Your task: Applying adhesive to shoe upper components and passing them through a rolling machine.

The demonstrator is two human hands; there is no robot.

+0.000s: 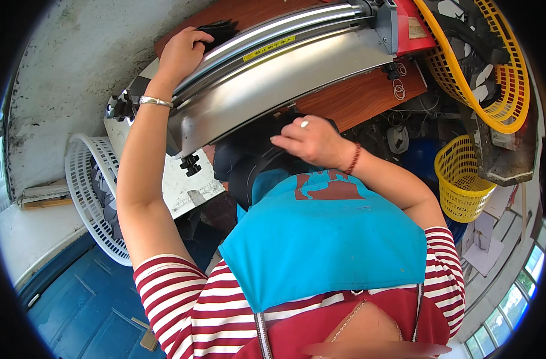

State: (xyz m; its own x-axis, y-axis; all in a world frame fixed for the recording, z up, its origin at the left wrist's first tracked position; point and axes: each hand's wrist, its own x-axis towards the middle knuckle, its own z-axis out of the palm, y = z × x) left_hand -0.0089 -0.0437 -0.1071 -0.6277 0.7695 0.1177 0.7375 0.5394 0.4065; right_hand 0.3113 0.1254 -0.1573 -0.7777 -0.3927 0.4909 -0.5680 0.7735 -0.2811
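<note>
A metal machine with a long shiny roller [273,37] and a smooth sloping steel plate [285,81] stands in front of me. My left hand [184,55] reaches past the roller's left end, its fingers curled on a small stack of thin black pieces [220,33]. Below the plate's near edge is my right hand [318,142], fingers bent together over dark sheet material [249,157] in front of my blue apron [327,233]. Whatever its fingertips hold is hidden.
At the left stands a white basket [81,173] with grey pieces. A large yellow basket [512,107] at the upper right holds black and white pieces; a smaller yellow basket [461,194] sits below it. Cables [419,107] run under the machine. A blue door [99,305] is at lower left.
</note>
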